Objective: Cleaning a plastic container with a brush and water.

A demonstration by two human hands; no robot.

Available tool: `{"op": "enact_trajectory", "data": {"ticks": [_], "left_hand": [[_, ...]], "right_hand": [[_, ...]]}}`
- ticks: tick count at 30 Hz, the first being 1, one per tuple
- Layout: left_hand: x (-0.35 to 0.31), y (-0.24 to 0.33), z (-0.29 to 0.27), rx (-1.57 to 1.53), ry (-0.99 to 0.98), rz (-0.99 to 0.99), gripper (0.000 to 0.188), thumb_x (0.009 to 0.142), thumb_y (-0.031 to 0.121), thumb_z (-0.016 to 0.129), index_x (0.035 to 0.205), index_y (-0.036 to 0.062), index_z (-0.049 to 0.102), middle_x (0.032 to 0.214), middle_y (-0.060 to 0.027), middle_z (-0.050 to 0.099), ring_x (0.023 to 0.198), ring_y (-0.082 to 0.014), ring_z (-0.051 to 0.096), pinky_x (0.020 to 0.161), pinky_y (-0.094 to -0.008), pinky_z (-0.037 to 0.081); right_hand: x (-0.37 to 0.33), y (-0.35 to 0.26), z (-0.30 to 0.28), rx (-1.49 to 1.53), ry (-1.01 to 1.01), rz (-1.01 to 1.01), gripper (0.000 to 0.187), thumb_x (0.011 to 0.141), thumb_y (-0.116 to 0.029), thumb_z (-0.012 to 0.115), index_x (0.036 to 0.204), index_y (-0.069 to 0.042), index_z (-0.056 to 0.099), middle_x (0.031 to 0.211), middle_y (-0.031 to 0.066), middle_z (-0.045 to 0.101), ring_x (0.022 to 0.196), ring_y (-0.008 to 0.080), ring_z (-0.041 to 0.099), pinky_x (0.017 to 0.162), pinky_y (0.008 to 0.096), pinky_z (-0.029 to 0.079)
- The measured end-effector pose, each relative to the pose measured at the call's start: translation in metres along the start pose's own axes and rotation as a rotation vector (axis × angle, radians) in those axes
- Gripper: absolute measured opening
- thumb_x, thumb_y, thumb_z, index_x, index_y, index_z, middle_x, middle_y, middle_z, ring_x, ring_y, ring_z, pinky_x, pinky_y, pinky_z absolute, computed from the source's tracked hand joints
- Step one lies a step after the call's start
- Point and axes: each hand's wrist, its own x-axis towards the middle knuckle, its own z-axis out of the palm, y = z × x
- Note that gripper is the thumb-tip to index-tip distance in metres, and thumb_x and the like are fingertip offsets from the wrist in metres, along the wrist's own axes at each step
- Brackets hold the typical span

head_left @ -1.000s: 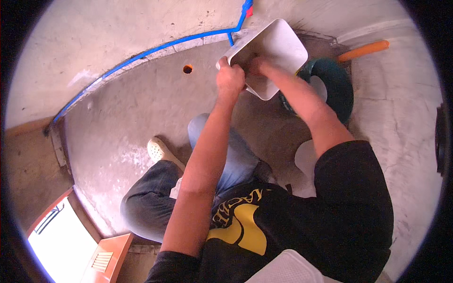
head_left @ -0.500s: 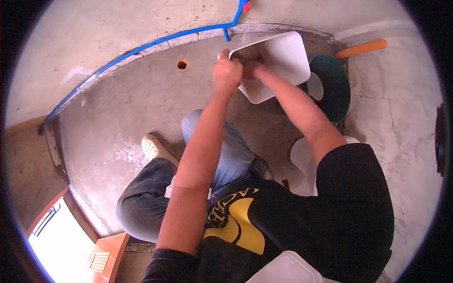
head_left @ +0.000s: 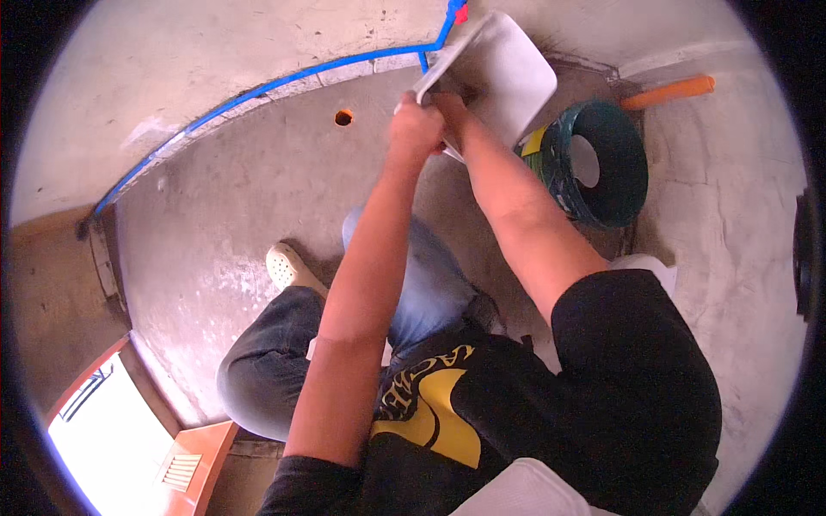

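My left hand (head_left: 416, 131) is closed around the left rim of a white rectangular open container (head_left: 516, 73), which is tilted with its mouth toward me. My right hand (head_left: 450, 112) reaches inside it close to the left one, near the same edge. The right fingers are hidden by shadow and blur, so what they touch cannot be made out. Right of the container, a dark green bucket (head_left: 638, 168) with a yellow patch on its side shows its open mouth.
A blue pipe (head_left: 318, 64) runs along the wall's foot. An orange pipe (head_left: 669, 92) sticks out at the right wall. The concrete floor (head_left: 215, 198) has a round drain hole (head_left: 344, 118). Lower left stands an orange door (head_left: 205, 464). My shoe (head_left: 284, 265) rests at the left.
The container has tipped and risen toward the back wall, with both hands still at it. My right forearm has swung left, baring more of the bucket.
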Motion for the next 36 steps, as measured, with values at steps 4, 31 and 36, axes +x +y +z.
{"op": "enact_trajectory", "data": {"ticks": [4, 31, 36], "left_hand": [[-0.028, 0.064, 0.050, -0.284, -0.181, 0.023, 0.044, 0.080, 0.011, 0.044, 0.121, -0.0035, 0.044, 0.093, -0.0290, 0.063, 0.058, -0.0359, 0.067, 0.049, -0.0393, 0.059], [-0.013, 0.076, -0.118, 0.754, 0.272, 0.424, 0.036, 0.082, 0.023, 0.051, 0.105, -0.0047, 0.058, 0.103, -0.0275, 0.064, 0.101, -0.0406, 0.061, 0.089, -0.0463, 0.047], [-0.012, 0.071, -0.114, 0.878, 0.201, 0.280, 0.037, 0.081, 0.022, 0.053, 0.108, -0.0029, 0.059, 0.106, -0.0270, 0.063, 0.104, -0.0407, 0.059, 0.090, -0.0458, 0.046]], "right_hand": [[-0.040, 0.142, -0.035, 0.770, -0.046, 0.663, 0.020, 0.075, -0.019, 0.061, 0.084, -0.003, 0.071, 0.088, 0.0126, 0.070, 0.077, 0.0265, 0.065, 0.080, 0.0430, 0.049], [-0.067, -0.032, -0.015, 0.148, 0.435, 0.257, 0.035, 0.082, -0.033, 0.063, 0.113, -0.017, 0.065, 0.097, 0.0136, 0.068, 0.089, 0.0332, 0.066, 0.079, 0.0415, 0.052], [-0.029, -0.049, 0.049, 0.510, 0.601, 0.234, 0.040, 0.081, -0.039, 0.067, 0.109, -0.011, 0.066, 0.095, 0.0153, 0.069, 0.088, 0.0322, 0.066, 0.076, 0.0402, 0.052]]}}
